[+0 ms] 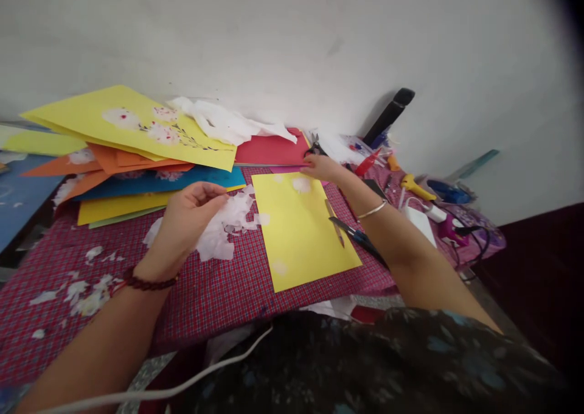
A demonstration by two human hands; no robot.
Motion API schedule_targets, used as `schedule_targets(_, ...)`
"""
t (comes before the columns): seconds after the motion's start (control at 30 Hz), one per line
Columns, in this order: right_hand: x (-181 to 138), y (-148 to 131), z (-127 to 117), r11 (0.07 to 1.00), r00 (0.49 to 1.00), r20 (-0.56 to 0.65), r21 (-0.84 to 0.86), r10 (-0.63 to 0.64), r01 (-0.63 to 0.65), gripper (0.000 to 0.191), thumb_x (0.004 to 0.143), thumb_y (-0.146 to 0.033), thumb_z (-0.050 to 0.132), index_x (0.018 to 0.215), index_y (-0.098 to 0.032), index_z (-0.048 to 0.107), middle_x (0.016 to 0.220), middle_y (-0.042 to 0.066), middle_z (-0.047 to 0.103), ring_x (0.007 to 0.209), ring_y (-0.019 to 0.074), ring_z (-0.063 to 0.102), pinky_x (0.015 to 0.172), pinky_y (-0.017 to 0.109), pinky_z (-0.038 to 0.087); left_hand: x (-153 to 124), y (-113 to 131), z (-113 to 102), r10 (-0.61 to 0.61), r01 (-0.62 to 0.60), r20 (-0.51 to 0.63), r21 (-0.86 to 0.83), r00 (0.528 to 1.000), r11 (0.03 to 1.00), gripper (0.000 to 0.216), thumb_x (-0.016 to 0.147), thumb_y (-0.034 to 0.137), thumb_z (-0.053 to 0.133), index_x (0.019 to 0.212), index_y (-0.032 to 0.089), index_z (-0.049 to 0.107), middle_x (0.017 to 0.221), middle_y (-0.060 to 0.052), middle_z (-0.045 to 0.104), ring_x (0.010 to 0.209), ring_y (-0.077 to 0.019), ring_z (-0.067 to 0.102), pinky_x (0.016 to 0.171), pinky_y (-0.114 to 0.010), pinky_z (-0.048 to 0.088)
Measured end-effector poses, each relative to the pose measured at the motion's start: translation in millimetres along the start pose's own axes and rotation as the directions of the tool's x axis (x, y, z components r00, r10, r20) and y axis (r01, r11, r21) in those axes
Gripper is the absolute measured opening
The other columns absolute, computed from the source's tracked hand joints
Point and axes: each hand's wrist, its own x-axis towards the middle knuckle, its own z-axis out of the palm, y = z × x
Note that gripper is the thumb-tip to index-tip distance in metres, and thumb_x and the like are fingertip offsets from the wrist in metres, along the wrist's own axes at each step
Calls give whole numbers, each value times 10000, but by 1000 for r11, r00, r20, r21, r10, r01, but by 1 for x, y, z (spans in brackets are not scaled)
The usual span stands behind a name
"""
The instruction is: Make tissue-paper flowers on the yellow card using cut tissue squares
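Note:
My left hand is over the white tissue pieces, thumb and fingertips pressed together; anything between them is too small to make out. My right hand reaches past the far edge of a yellow sheet, its fingers closed at the dark handles of a pair of scissors. White tissue tufts lie on the sheet, the largest near its far edge. A pencil rests on the sheet's right side, and a blue-and-black utility knife lies across its right edge.
On the left, a painted yellow card tops a stack of coloured sheets. Tissue scraps litter the checked cloth. Crumpled white tissue and a red sheet lie by the wall. A yellow glue gun and cables sit right.

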Motion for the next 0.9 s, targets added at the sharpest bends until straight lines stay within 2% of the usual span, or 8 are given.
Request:
schedule_targets(0.13, -39, -5, 22, 999, 999, 29, 20, -46, 45, 652, 907, -350, 636, 1491, -119, 461, 1415, 168, 611, 1185, 266, 647, 982, 336, 498, 5, 1, -6, 79, -78, -57, 22, 995, 997, 121, 660, 255, 766, 754, 219, 698, 700, -7, 653, 652, -138, 585, 634, -281, 488)
schedule_targets(0.3, -101, -10, 23, 988, 980, -125, 8, -153, 156, 608, 923, -307, 605, 1478, -98, 466, 1416, 218, 565, 1269, 342, 582, 1051, 461, 472, 15, -1, -16, 96, -84, -114, 106, 989, 991, 105, 661, 276, 718, 738, 222, 673, 707, -15, 651, 666, -162, 595, 666, -311, 500)
schedule_targets(0.4, -150, -18, 35, 959, 956, -103, 36, -276, 281, 539, 918, -282, 604, 1425, -115, 529, 1337, 198, 609, 1213, 330, 611, 1059, 474, 473, 21, -6, -21, 113, -83, -62, 368, 992, 926, 110, 688, 309, 659, 758, 225, 670, 760, -43, 687, 767, -228, 638, 739, -372, 521)
schedule_targets(0.47, -185, -23, 49, 934, 934, -86, 65, -347, 352, 468, 902, -250, 618, 1345, -103, 594, 1266, 198, 640, 1173, 325, 624, 1047, 475, 482, 20, -7, -25, 222, -177, -1, 601, 975, 779, 116, 708, 297, 637, 788, 220, 671, 879, -84, 724, 957, -305, 659, 898, -462, 502)
schedule_targets(0.63, -252, -31, 81, 859, 879, -238, 219, -413, 463, 318, 929, -232, 582, 1224, -148, 663, 1180, 156, 675, 1108, 274, 631, 1000, 446, 505, -9, 7, -22, 651, -487, 107, 755, 752, 439, 308, 909, 336, 533, 1187, 229, 610, 1356, -71, 625, 1359, -294, 490, 1184, -569, 248)
schedule_targets(0.77, -265, -31, 92, 840, 883, -312, 313, -350, 443, 282, 917, -255, 593, 1178, -195, 684, 1158, 126, 693, 1100, 263, 633, 998, 423, 495, -65, 2, 20, 776, -635, 200, 709, 599, 308, 403, 948, 365, 499, 1321, 211, 511, 1441, -55, 564, 1400, -249, 448, 1230, -552, 178)
schedule_targets(0.8, -264, -30, 93, 846, 891, -318, 324, -323, 423, 281, 907, -244, 598, 1170, -199, 687, 1155, 120, 698, 1090, 264, 634, 994, 423, 490, -82, -4, 36, 775, -649, 204, 691, 599, 320, 434, 932, 353, 508, 1332, 187, 507, 1440, -92, 569, 1401, -258, 448, 1233, -544, 184)
schedule_targets(0.9, -261, -30, 96, 874, 906, -337, 321, -255, 365, 268, 906, -241, 594, 1149, -196, 697, 1128, 110, 707, 1070, 265, 627, 984, 416, 471, -128, -24, 85, 556, -581, 324, 720, 765, 379, 537, 933, 341, 504, 1440, 170, 455, 1557, -155, 458, 1464, -307, 373, 1230, -563, 187)
